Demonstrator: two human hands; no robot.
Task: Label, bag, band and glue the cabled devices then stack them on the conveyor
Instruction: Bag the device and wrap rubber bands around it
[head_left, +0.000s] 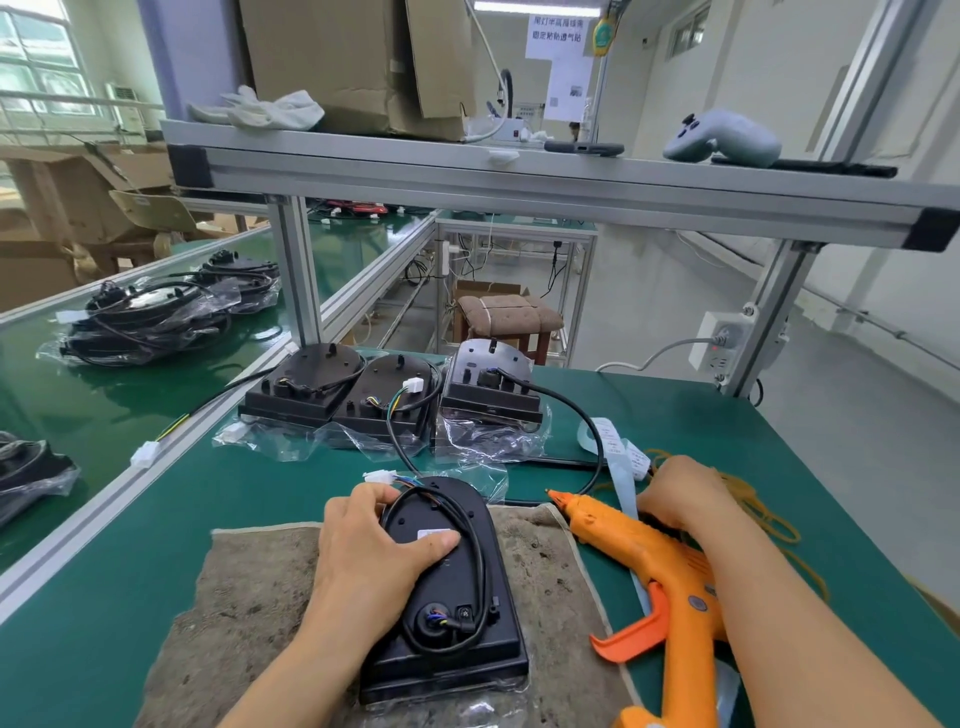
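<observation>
Black plastic, the cabled device (447, 597) is gripped under the left hand (374, 551), fingers curled over its far edge, while rubber bands (779, 525) just beyond the right hand (675, 493), whose fingers' hold cannot be told, are seemingly reached for; banding is judged in hand, a band to be picked next.

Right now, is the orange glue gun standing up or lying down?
Lying down. The glue gun lies on its side on the green table, with its trigger sticking out sideways.
</observation>
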